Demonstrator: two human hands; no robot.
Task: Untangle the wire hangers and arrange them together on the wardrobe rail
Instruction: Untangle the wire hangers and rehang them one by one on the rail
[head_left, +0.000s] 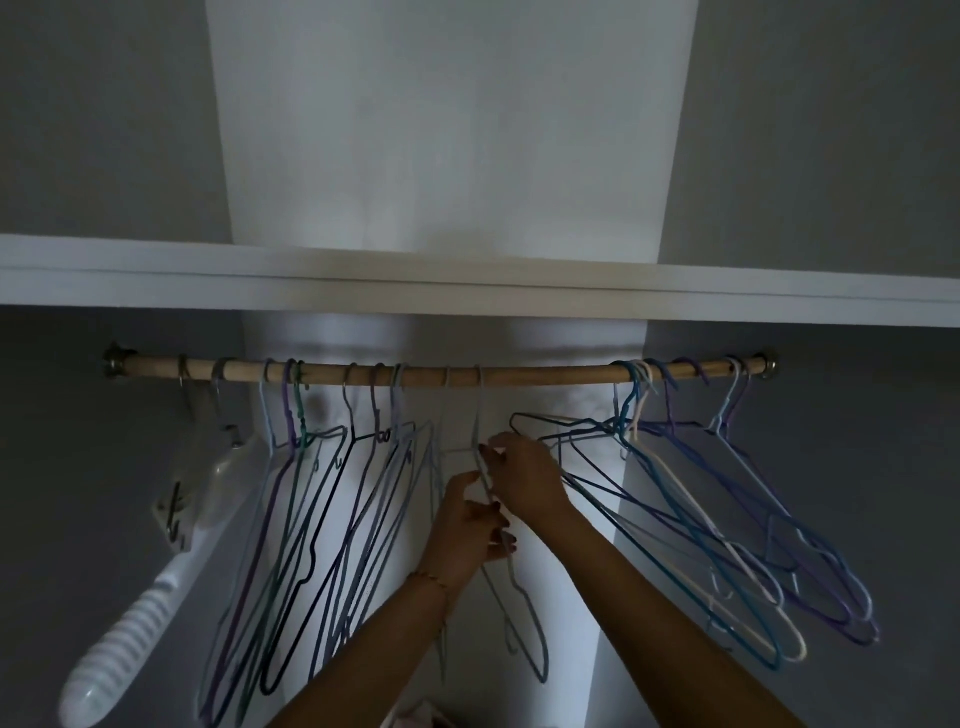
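A wooden wardrobe rail (545, 373) spans the closet. Several wire hangers (311, 519) in blue, purple, teal and black hang bunched on its left half. Another tangled bunch of hangers (727, 519) hangs at the right end. One pale blue hanger (519, 597) hangs from the rail's middle. My left hand (467, 525) grips its sloping wire low down. My right hand (524, 478) pinches the same hanger just below its neck, beside a dark hanger's tip (524, 418) that juts left from the right bunch.
A white shelf (467, 283) runs just above the rail. A white plastic clip hanger (156, 545) hangs at the far left. Grey side walls close in on both sides. Something pinkish (415, 714) lies at the bottom.
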